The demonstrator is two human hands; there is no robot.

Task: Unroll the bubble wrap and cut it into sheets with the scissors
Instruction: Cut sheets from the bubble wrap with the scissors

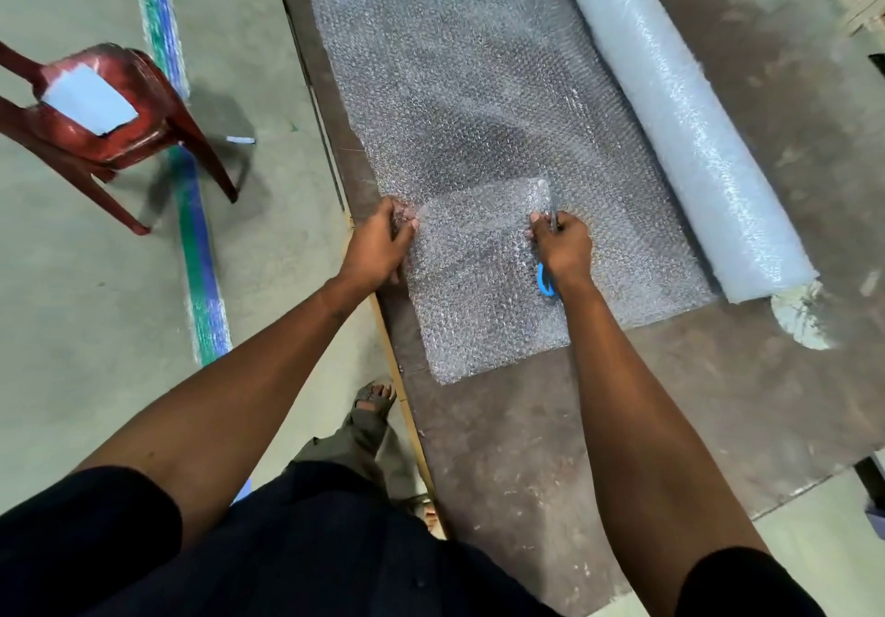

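Note:
A long roll of bubble wrap (pixel 680 113) lies across the brown table (pixel 527 449), with a wide unrolled length (pixel 455 80) spread out to its left. A smaller rectangular sheet (pixel 479 291) lies on top of the near end of that length. My left hand (pixel 380 245) pinches the sheet's left edge near its far corner. My right hand (pixel 560 245) grips blue-handled scissors (pixel 546 283) at the sheet's right edge; the blades point away from me and are mostly hidden by my fingers.
A red plastic chair (pixel 100 109) with a pale sheet on its seat stands on the concrete floor at the left. A green and blue stripe (pixel 201 271) runs along the floor. My sandalled foot (pixel 373 398) is by the table's near edge. A wooden frame (pixel 862 3) sits far right.

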